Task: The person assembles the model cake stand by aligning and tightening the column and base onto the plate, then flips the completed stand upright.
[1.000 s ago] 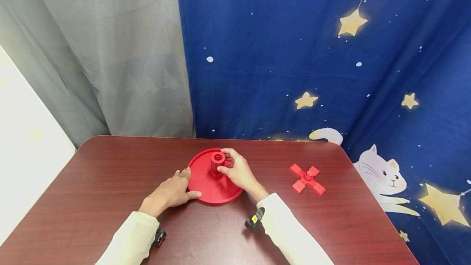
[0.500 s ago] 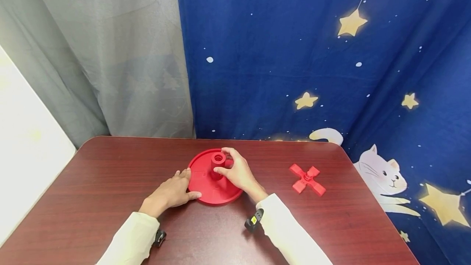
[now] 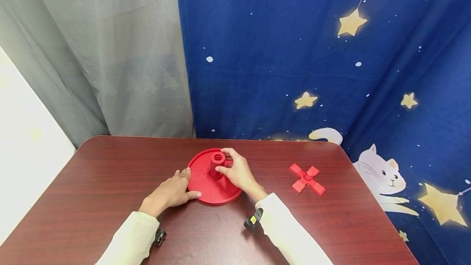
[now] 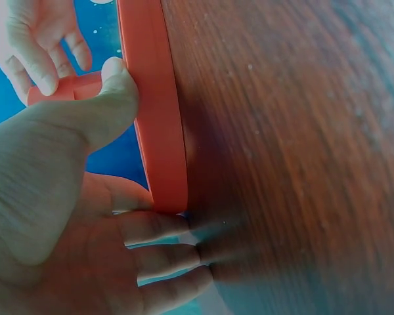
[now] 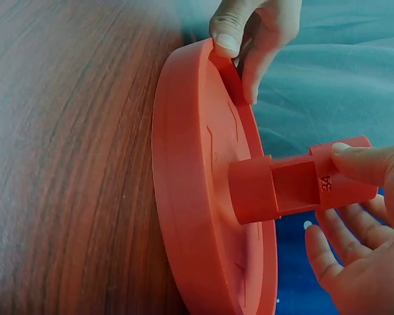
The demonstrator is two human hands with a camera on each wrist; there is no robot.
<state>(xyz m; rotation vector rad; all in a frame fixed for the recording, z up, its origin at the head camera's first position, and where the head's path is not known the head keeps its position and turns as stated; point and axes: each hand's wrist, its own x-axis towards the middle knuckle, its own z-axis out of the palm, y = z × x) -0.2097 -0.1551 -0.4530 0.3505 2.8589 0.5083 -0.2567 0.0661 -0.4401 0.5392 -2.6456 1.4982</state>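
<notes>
A round red plastic base [image 3: 209, 193] with a raised rim lies on the table. From its middle stands an upright red tube [image 3: 217, 160] with a ring-shaped opening on top. My left hand [image 3: 171, 191] holds the base's near left rim, thumb hooked over the edge and the other fingers fairly straight along its side. With thumb and fingers on opposite sides, my right hand [image 3: 241, 174] grips the tube's upper part. The right wrist view shows a marked collar [image 5: 345, 174] under the right thumb and a cut-out below it.
A red cross-shaped piece [image 3: 307, 179] with a threaded stub in its centre lies to the right on the brown wooden table [image 3: 121, 175]. Grey and blue curtains [image 3: 257, 72] hang behind the table's far edge.
My right thumb has shifted slightly on the tube. The left hand, the base and the cross-shaped piece stay where they were.
</notes>
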